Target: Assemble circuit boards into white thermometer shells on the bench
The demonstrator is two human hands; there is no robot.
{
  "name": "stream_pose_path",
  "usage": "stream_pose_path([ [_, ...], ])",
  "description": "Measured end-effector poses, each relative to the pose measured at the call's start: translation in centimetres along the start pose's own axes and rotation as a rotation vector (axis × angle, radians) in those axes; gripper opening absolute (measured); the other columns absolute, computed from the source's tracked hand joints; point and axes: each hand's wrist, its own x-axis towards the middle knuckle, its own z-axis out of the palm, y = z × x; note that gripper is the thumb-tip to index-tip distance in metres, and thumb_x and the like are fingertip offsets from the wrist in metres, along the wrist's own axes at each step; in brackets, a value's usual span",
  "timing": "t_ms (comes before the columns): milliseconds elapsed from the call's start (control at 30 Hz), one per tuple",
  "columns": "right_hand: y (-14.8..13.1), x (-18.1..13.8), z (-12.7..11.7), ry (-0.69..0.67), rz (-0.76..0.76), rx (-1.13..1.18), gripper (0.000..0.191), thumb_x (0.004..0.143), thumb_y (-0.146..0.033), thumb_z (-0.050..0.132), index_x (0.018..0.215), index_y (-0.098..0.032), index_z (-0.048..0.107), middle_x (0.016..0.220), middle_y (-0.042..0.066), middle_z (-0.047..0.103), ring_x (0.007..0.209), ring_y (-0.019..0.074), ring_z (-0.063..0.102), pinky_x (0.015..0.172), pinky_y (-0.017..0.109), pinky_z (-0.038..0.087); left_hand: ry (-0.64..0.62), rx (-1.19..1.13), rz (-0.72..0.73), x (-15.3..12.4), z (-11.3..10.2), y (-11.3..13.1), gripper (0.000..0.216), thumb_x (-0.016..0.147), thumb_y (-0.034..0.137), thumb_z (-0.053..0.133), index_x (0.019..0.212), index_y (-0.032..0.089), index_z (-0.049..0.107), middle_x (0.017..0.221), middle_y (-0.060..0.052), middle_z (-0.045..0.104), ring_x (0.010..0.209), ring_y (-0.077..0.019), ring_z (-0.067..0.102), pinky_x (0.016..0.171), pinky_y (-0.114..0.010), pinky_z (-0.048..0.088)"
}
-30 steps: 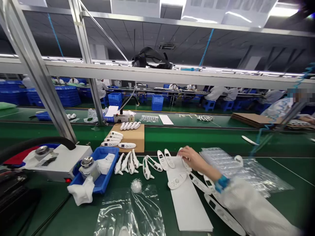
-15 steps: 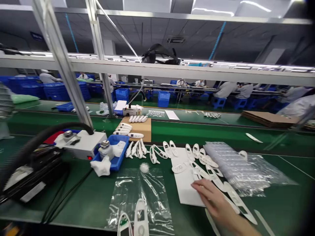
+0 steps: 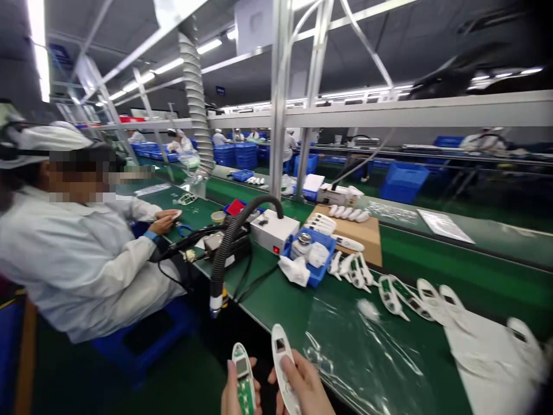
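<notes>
At the bottom of the head view, my left hand (image 3: 233, 389) is closed around a white device shell with a green circuit board (image 3: 245, 385), its small grey display facing up. My right hand (image 3: 305, 383) grips a long white front cover (image 3: 281, 360) with a small dark window, thumb on its face. The two parts are held side by side, apart, just off the table's front edge. Nearest to my right hand on the table lies a clear plastic bag (image 3: 367, 351). Beyond it are several white shells with green boards (image 3: 389, 297).
A blue tray (image 3: 317, 279) holds a metal-topped bottle and white cloths. Beside it stand a white box (image 3: 274, 230) and a black flexible hose (image 3: 228, 242). A co-worker (image 3: 99, 248) in white sits at left. Covers lie around a white sheet (image 3: 479, 351) at right.
The view has swung left, bringing the co-worker into sight. My right hand has left the white sheet and now holds the cover. My left hand has come into view with the board-fitted shell.
</notes>
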Motion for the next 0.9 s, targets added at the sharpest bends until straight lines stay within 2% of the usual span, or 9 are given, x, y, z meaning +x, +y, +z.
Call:
stream_pose_path([
  [100,1.5,4.9,5.5,-0.125,0.063,0.021,0.067,0.063,-0.080,0.058,0.083,-0.015,0.056,0.055,0.000,0.060,0.027,0.0033,0.036,0.026,0.015,0.016,0.065,-0.103,0.081,3.2,-3.2,4.3,0.065,0.061,0.072,0.064,0.087,0.013,0.062,0.048,0.002,0.056,0.036,-0.0075,0.046,0.034,-0.016,0.028],
  [200,3.0,8.9,11.2,-0.144,0.135,0.037,0.073,0.058,-0.085,0.055,0.077,-0.014,0.055,0.046,-0.001,0.055,0.026,0.0035,0.035,0.024,0.014,0.015,0.140,-0.134,0.148,5.6,-5.2,7.1,0.056,0.066,0.065,0.065,0.084,0.012,0.061,0.053,0.001,0.059,0.042,-0.0087,0.051,0.040,-0.018,0.034],
  [267,3.8,10.2,13.3,-0.164,0.155,0.042,0.074,0.058,-0.086,0.054,0.075,-0.014,0.055,0.042,-0.001,0.053,0.026,0.0043,0.036,0.024,0.015,0.015,0.163,-0.144,0.161,6.5,-5.6,7.9,0.053,0.070,0.065,0.061,0.078,0.012,0.061,0.051,0.001,0.058,0.041,-0.0095,0.051,0.041,-0.019,0.035],
  [333,4.3,10.4,13.3,-0.172,0.152,0.061,0.073,0.061,-0.084,0.054,0.075,-0.013,0.056,0.042,-0.001,0.054,0.026,0.0043,0.037,0.024,0.014,0.014,0.147,-0.145,0.161,7.0,-5.3,7.8,0.054,0.071,0.066,0.059,0.073,0.012,0.060,0.046,0.002,0.054,0.038,-0.0097,0.048,0.040,-0.019,0.033],
  [500,4.1,9.1,9.5,-0.119,0.089,0.086,0.065,0.068,-0.078,0.055,0.077,-0.013,0.056,0.041,-0.003,0.053,0.025,0.0036,0.035,0.025,0.014,0.014,0.042,-0.071,0.142,6.2,-2.4,6.1,0.057,0.067,0.069,0.061,0.067,0.012,0.061,0.040,0.004,0.048,0.033,-0.0076,0.041,0.037,-0.018,0.026],
  [567,3.9,8.7,9.0,-0.109,0.088,0.090,0.065,0.069,-0.077,0.055,0.079,-0.013,0.057,0.040,-0.003,0.052,0.025,0.0045,0.035,0.025,0.014,0.014,0.036,-0.054,0.152,5.7,-1.8,6.0,0.058,0.066,0.070,0.060,0.068,0.013,0.061,0.041,0.005,0.047,0.033,-0.0070,0.040,0.037,-0.018,0.026],
  [633,3.8,8.6,9.7,-0.115,0.096,0.094,0.065,0.069,-0.077,0.056,0.080,-0.013,0.057,0.041,-0.003,0.053,0.026,0.0049,0.038,0.025,0.014,0.014,0.047,-0.068,0.160,5.5,-2.1,6.3,0.057,0.065,0.071,0.061,0.067,0.014,0.061,0.041,0.005,0.047,0.034,-0.0076,0.041,0.037,-0.019,0.027],
  [800,4.3,8.3,12.6,-0.151,0.120,0.078,0.068,0.065,-0.080,0.055,0.076,-0.013,0.057,0.041,-0.002,0.053,0.025,0.0055,0.038,0.025,0.015,0.013,0.116,-0.116,0.157,5.5,-4.6,7.0,0.057,0.067,0.072,0.058,0.059,0.016,0.056,0.039,0.005,0.046,0.034,-0.0090,0.042,0.037,-0.021,0.030],
  [900,4.4,7.9,12.5,-0.158,0.126,0.062,0.068,0.066,-0.079,0.055,0.076,-0.012,0.058,0.041,-0.002,0.053,0.026,0.0051,0.038,0.025,0.014,0.013,0.118,-0.121,0.146,5.4,-4.9,6.6,0.058,0.068,0.073,0.056,0.057,0.016,0.056,0.040,0.004,0.047,0.034,-0.0088,0.041,0.037,-0.021,0.031],
])
